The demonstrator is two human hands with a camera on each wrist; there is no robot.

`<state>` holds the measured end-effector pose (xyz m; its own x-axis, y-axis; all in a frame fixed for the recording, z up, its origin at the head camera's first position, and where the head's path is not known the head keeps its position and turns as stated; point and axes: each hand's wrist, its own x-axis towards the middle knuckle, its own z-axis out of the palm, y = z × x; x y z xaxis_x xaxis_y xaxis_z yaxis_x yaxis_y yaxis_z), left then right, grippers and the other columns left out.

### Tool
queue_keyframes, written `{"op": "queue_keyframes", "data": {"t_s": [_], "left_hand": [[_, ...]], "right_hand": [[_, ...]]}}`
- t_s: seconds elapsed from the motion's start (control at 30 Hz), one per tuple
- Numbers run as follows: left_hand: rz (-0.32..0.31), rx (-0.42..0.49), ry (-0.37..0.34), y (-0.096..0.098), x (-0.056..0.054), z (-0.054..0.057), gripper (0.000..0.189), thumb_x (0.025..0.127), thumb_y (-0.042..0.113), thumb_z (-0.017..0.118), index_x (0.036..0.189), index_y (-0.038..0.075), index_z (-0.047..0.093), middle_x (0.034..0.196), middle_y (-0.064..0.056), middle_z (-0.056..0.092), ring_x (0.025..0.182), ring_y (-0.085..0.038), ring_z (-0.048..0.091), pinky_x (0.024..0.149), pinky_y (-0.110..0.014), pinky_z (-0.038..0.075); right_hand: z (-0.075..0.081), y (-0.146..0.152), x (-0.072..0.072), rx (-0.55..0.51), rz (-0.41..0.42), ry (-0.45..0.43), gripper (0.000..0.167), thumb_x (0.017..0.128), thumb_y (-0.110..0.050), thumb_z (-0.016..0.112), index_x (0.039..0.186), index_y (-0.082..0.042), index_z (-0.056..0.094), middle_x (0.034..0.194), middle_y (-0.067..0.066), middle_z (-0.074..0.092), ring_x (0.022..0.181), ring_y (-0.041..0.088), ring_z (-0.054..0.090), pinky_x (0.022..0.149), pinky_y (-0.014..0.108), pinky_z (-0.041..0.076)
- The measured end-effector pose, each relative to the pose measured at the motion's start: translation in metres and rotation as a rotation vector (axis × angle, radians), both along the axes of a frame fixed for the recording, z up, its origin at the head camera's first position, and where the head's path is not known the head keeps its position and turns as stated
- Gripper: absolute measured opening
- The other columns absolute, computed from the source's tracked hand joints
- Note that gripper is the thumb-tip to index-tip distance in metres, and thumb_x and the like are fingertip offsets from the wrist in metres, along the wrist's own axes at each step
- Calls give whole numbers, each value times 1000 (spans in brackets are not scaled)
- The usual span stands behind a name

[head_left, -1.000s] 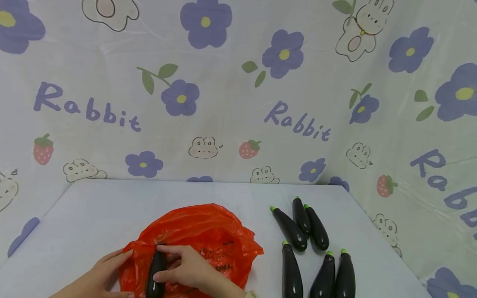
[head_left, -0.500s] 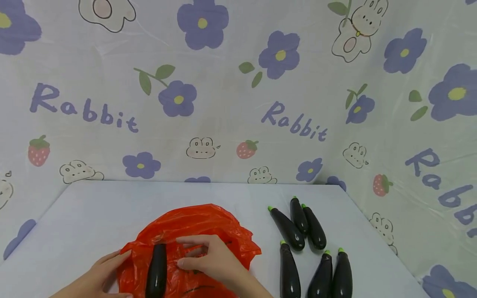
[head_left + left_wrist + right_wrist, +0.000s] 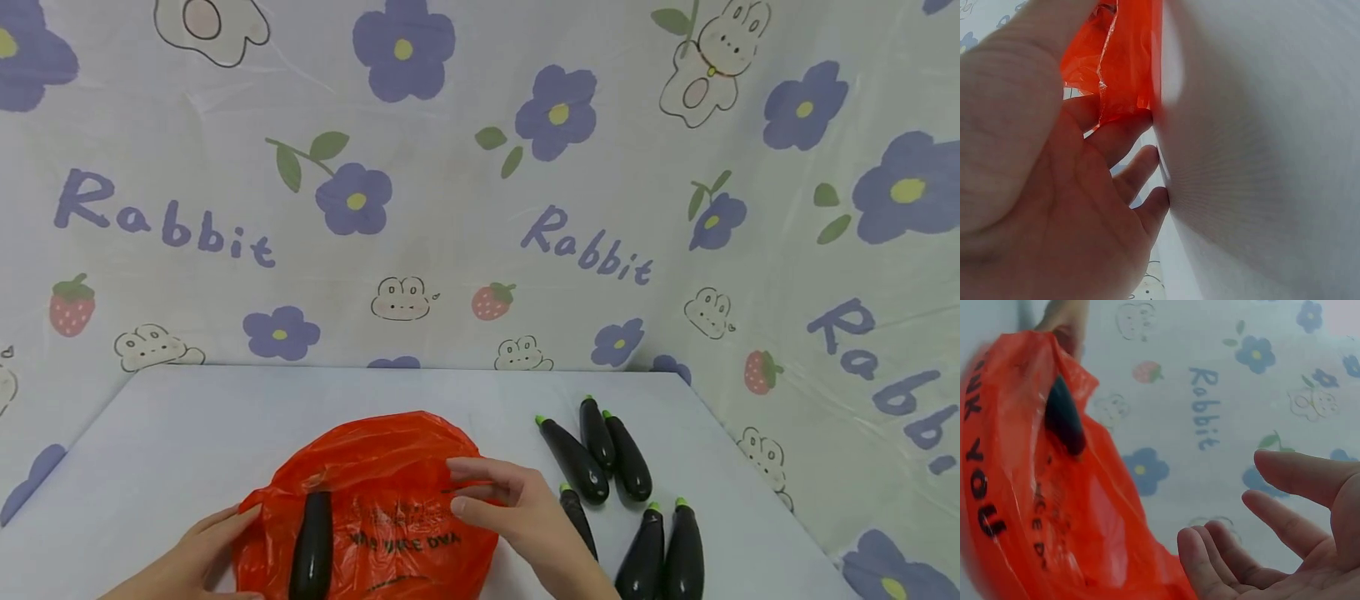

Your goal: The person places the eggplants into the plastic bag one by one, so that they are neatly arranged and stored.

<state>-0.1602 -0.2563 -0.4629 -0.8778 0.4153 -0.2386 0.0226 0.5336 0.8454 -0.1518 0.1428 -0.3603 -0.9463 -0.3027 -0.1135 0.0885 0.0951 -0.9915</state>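
A red plastic bag (image 3: 405, 492) with dark lettering lies spread on the table. Inside its left part lies a dark, glossy eggplant (image 3: 312, 546), pointing away from me. My left hand (image 3: 198, 554) rests at the bag's left edge, its fingers loosely extended; in the left wrist view the fingertips (image 3: 1159, 199) meet the table and the red plastic. Over the bag's right rim, my right hand (image 3: 517, 512) has its fingers apart and holds nothing. To its right lies an eggplant (image 3: 577, 518) with a green stem, partly hidden by the hand.
Several more eggplants lie at the right: a group of three (image 3: 596, 433) farther back and a pair (image 3: 684, 550) nearer. The white table (image 3: 187, 433) ends at a patterned cloth backdrop (image 3: 442, 242) behind and to the sides.
My right hand has let go of the eggplant in the bag and moved right, across the bag to its right rim. The left hand stays at the bag's left edge.
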Motion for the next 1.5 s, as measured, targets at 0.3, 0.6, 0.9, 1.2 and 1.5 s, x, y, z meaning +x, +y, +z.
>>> {"op": "queue_keyframes", "data": {"t_s": [0.3, 0.6, 0.9, 1.2, 1.5], "left_hand": [[-10, 16, 0, -2, 1, -2, 101, 80, 29, 82, 152, -7, 21, 148, -35, 19, 127, -59, 22, 86, -55, 52], [-32, 24, 4, -5, 3, -1, 100, 82, 28, 81, 151, -8, 19, 148, -37, 17, 127, -61, 21, 87, -56, 52], [-12, 9, -6, -5, 5, 2, 99, 82, 30, 80, 152, -7, 20, 148, -36, 17, 127, -60, 21, 85, -55, 53], [-5, -44, 28, -4, 1, 1, 100, 78, 32, 83, 150, -7, 26, 147, -35, 22, 127, -58, 25, 82, -57, 53], [-1, -32, 2, 2, 1, 3, 98, 80, 33, 82, 151, -5, 26, 148, -34, 20, 127, -59, 24, 83, -61, 51]], "right_hand": [[-7, 49, -1, 48, -218, 8, 56, 86, -27, 78, 135, -11, 60, 129, 12, 60, 108, 27, 63, 91, 43, 52], [-9, 112, 8, 100, -391, 9, 55, 89, -22, 75, 139, -9, 55, 132, 12, 58, 112, 26, 59, 95, 43, 50], [-19, 168, 12, 311, -471, -45, 72, 90, -40, 72, 146, -5, 45, 140, 21, 49, 114, 29, 59, 96, 45, 49], [-36, 232, -9, 247, -521, -118, 82, 86, -40, 76, 147, 0, 40, 137, 17, 52, 104, 10, 62, 98, 45, 47], [-48, 276, -16, 222, -406, -240, 69, 93, -25, 71, 147, 3, 38, 120, 10, 65, 107, 23, 61, 90, 51, 50]]}}
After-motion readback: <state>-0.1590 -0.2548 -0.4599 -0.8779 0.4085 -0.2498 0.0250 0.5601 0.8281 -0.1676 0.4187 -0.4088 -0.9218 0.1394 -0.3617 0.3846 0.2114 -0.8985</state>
